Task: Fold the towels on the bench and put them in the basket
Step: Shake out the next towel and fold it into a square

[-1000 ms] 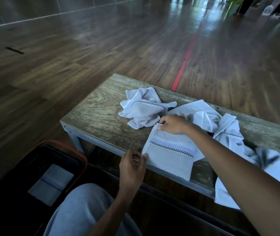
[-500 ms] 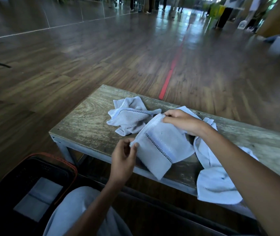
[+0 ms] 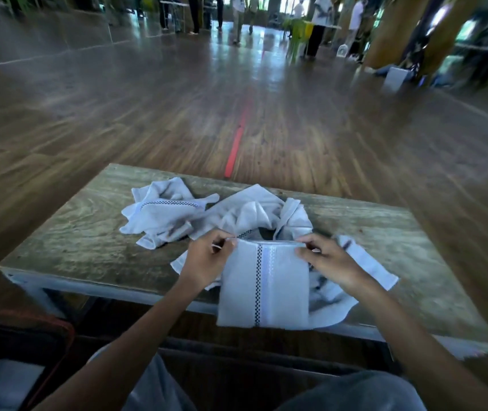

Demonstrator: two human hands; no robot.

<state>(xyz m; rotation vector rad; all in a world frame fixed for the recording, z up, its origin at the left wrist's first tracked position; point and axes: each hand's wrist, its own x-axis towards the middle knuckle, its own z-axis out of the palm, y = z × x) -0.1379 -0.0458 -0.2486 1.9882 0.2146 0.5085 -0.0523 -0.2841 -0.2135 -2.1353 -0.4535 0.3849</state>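
A pale grey towel (image 3: 278, 292) with a black checked stripe hangs in front of me over the near edge of the wooden bench (image 3: 82, 241). My left hand (image 3: 207, 259) pinches its upper left corner. My right hand (image 3: 328, 259) pinches its upper right corner. Behind it on the bench lie crumpled towels: one at the left (image 3: 162, 215), one in the middle (image 3: 251, 212), and one at the right (image 3: 367, 262) partly hidden by my right arm. The dark basket (image 3: 58, 330) with an orange rim stands on the floor at lower left, with a folded towel (image 3: 5, 384) inside.
My knees in grey trousers (image 3: 159, 390) are at the bottom. A red floor line (image 3: 236, 143) runs away beyond the bench. Several people (image 3: 316, 28) stand far back in the hall. A pillar (image 3: 385, 34) rises at the far right.
The towel has been lifted and turned so its stripe now runs vertically. Both hands came up to hold its top corners level. My head tilted up, showing more of the hall.
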